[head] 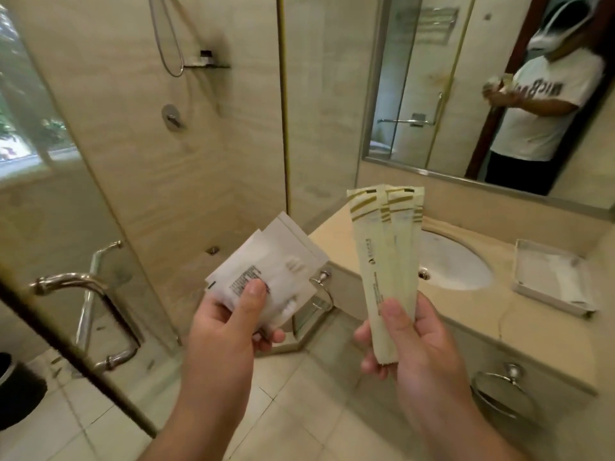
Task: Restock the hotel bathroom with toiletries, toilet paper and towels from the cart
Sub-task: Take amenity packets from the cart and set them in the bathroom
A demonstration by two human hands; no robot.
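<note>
Paper-wrapped toiletries are undelivered: left hand (229,322) pinches white sachets (266,272), right hand (409,341) grips cream packets (382,247); the tray (529,287) looks perhaps unstocked.

Bare-armed behind left hand (226,327) and right hand (412,341); reflected, white short-sleeved T-shirt (539,124) with dark lettering, dark trousers (519,174).

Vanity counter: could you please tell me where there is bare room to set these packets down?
Bare counter lies between the sink and the white tray, and along the front edge before the sink. The left corner beside the shower glass also looks free. The tray fills the right end.
</note>
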